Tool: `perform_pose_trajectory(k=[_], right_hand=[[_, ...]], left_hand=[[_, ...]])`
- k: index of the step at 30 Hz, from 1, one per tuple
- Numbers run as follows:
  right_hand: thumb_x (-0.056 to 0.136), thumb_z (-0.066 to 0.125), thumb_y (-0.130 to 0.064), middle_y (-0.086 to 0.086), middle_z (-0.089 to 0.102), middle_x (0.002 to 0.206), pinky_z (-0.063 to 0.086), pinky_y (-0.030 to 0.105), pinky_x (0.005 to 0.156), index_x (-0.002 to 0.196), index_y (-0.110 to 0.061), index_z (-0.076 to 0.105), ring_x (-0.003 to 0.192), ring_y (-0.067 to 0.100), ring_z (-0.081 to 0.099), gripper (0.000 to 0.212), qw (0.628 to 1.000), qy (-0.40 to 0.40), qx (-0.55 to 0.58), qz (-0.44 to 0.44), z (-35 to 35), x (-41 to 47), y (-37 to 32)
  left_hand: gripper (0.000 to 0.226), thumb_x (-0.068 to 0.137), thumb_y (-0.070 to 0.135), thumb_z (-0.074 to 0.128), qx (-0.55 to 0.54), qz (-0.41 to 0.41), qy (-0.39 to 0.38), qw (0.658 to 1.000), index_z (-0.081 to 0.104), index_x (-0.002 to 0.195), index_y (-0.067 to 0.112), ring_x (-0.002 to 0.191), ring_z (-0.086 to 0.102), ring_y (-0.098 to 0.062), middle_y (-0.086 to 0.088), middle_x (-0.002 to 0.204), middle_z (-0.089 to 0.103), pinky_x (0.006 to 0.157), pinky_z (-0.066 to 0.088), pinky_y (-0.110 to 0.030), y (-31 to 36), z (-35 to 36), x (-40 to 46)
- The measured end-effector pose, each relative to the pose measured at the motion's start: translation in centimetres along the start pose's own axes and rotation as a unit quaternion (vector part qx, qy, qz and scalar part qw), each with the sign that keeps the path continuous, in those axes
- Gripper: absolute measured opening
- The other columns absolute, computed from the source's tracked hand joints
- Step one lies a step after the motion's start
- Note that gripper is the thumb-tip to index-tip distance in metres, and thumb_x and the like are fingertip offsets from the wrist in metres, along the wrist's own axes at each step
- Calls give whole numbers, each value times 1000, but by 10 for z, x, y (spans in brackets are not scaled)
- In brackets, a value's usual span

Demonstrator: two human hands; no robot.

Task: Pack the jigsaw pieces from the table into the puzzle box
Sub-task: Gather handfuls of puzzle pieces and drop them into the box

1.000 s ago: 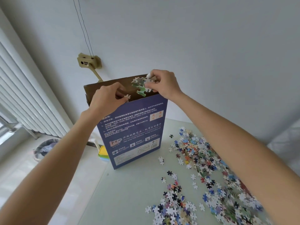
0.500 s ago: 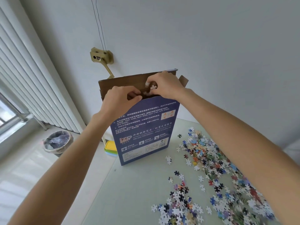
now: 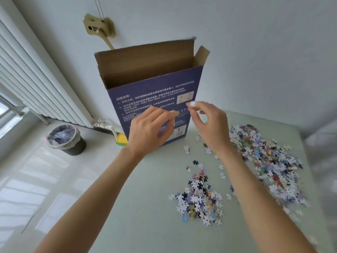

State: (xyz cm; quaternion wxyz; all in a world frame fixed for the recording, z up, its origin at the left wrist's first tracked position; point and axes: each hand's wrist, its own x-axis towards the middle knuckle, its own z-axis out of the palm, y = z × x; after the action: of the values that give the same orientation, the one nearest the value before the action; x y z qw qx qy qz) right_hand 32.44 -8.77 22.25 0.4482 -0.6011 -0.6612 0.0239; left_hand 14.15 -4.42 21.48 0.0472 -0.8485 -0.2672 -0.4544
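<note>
The box (image 3: 155,106) is standing tall on its narrow end at the far side of the table (image 3: 145,207), with its top flaps open. Nothing is holding it. Both hands are hanging in the air in front of its blue face. The left hand (image 3: 147,132) is loose, with its fingers bent a little, and it looks empty. The right hand (image 3: 209,123) is also loose, with thumb and finger close together, but I can see no piece between them. The pieces (image 3: 264,157) are lying in a long heap on the right, and a small pile (image 3: 198,199) is lying nearer the person.

The box could be tipping over soon. It is tall and thin, so a bump from a hand or arm could knock it flat and spill what is inside. Pieces dropped from too high could miss the narrow opening. A sweeping arm could push loose pieces off the table edge onto the floor.

A moment ago both hands were up at the open top, and the right one was putting a green clump of pieces in. Now the hands are coming back down, and the clump is gone, likely into the box.
</note>
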Motion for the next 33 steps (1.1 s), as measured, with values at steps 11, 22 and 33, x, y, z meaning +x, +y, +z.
perform_pose_trajectory(k=[11,22,33], right_hand=[[91,57,-25,6,46,138,28,32,109,132,-11,47,130,22,37,45,884,-311,-149,316,13,-230,130],[85,62,-26,13,36,128,40,26,95,123,-8,47,119,26,36,44,851,-275,-199,400,-4,-280,136],[74,77,-21,9,29,134,37,36,101,145,-14,18,117,26,31,92,869,-400,-82,278,36,-285,86]], left_hand=[[47,90,28,57,-105,-274,-423,857,45,135,23,120,49,-18,-1,137,48,101,41,-31,16,137,-129],[64,97,47,32,-16,-219,-559,799,9,149,18,145,-2,-19,-3,157,0,118,5,-38,21,214,-155],[102,67,71,62,-54,-118,-607,784,16,147,26,134,23,-19,3,147,23,108,31,-34,85,118,-207]])
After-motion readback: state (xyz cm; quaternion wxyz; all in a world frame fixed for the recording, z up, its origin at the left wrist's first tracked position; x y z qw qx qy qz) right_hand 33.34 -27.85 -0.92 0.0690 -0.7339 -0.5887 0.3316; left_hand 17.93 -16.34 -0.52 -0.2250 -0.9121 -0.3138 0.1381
